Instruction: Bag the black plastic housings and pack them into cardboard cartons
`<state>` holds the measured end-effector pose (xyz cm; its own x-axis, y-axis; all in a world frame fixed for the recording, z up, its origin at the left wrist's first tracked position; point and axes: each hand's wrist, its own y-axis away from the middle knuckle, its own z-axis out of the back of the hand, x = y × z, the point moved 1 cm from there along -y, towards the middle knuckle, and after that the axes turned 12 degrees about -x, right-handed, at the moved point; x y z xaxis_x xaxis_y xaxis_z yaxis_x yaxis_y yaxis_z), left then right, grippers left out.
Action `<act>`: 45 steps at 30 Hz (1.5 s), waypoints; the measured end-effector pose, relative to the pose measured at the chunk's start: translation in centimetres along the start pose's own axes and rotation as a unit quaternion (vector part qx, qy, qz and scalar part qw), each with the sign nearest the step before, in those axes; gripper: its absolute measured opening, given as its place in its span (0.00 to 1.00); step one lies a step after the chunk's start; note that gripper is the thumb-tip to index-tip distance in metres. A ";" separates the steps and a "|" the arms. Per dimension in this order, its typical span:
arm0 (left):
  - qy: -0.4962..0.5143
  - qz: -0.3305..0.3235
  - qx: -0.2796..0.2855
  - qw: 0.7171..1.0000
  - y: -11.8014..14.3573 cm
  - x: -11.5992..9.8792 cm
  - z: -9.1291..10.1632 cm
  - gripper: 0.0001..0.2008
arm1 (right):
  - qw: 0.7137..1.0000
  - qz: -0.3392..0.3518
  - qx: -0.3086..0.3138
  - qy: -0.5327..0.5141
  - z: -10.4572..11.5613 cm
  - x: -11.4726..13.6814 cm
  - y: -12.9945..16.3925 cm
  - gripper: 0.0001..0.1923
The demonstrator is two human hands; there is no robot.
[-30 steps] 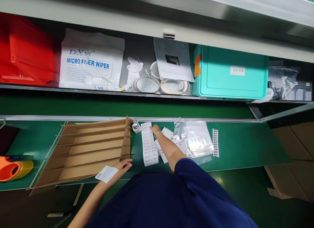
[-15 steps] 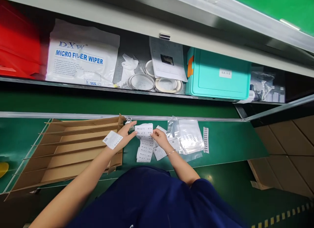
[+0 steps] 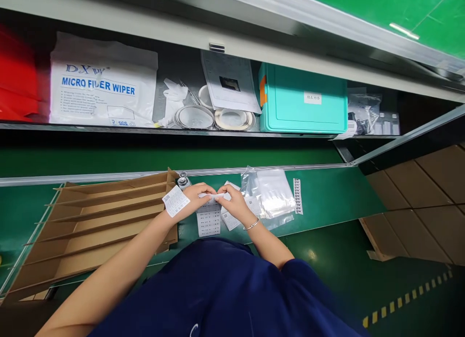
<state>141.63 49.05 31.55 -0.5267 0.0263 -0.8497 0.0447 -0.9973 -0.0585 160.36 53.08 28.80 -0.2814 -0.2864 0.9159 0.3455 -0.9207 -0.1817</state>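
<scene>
Both hands meet at the top of a white label sheet (image 3: 209,224) printed with rows of small text. My left hand (image 3: 194,200) is closed, pinching the sheet's upper edge. Close beside it, my right hand (image 3: 233,203) pinches the same edge, which looks bent over between the fingers. A white printed label (image 3: 176,201) with a square code lies across the back of my left wrist. More printed label sheets (image 3: 232,222) rest on the green bench, partly under my right hand. To their right lie clear plastic bags (image 3: 276,194).
A cardboard divider tray (image 3: 105,225) stands at the left, with a small metal-topped bottle (image 3: 183,180) by its corner. A narrow label strip (image 3: 298,196) lies right of the bags. The shelf above holds a wiper pack (image 3: 103,80), label rolls (image 3: 196,117) and a teal box (image 3: 303,99).
My left hand has gone from spread fingers to a pinch on the sheet. Both hands have come together, and the sheet's top is now bent. The view has shifted slightly right.
</scene>
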 end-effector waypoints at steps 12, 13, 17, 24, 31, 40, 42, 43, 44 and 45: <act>0.012 0.051 0.003 0.999 1.1 -0.3 -0.2 0.17 | 0.999 -0.021 -0.025 -0.011 0.7 -0.4 0.1 0.17; 0.013 0.052 0.000 0.999 1.2 -0.3 -0.3 0.16 | 1.000 -0.009 -0.019 -0.012 0.9 -0.2 0.1 0.14; 0.008 0.041 -0.005 0.999 1.3 -0.6 -0.4 0.12 | 0.997 0.066 0.009 0.029 1.4 0.8 0.2 0.08; 0.071 0.039 0.037 0.996 0.6 0.3 0.2 0.24 | 0.970 0.204 0.006 0.129 2.1 1.3 0.9 0.08; 0.068 0.049 0.153 0.985 0.4 -0.2 0.5 0.17 | 0.958 0.250 0.022 0.139 1.8 0.4 1.7 0.08; 0.038 0.084 0.068 0.993 -2.9 3.1 -1.0 0.14 | 0.954 0.242 -0.136 0.111 5.0 0.7 4.2 0.08; 0.017 0.104 0.039 0.994 -3.6 4.0 -1.2 0.13 | 0.962 0.169 -0.205 0.059 6.1 0.8 4.3 0.09; 0.008 0.114 0.018 0.993 -3.8 4.3 -1.3 0.14 | 0.965 0.124 -0.232 0.021 6.4 0.7 4.2 0.10; 0.003 0.120 -0.005 0.993 -3.9 4.4 -1.4 0.15 | 0.966 0.075 -0.246 -0.027 6.6 0.7 4.0 0.11; 0.004 0.123 -0.028 0.992 -3.8 4.4 -1.4 0.18 | 0.965 0.027 -0.246 -0.082 6.5 0.6 3.7 0.13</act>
<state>140.32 53.06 27.31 -0.4873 -0.2161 -0.8461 0.2181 -0.9683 0.1217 167.31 51.24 30.98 -0.1162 -0.3294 0.9370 -0.1230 -0.9314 -0.3427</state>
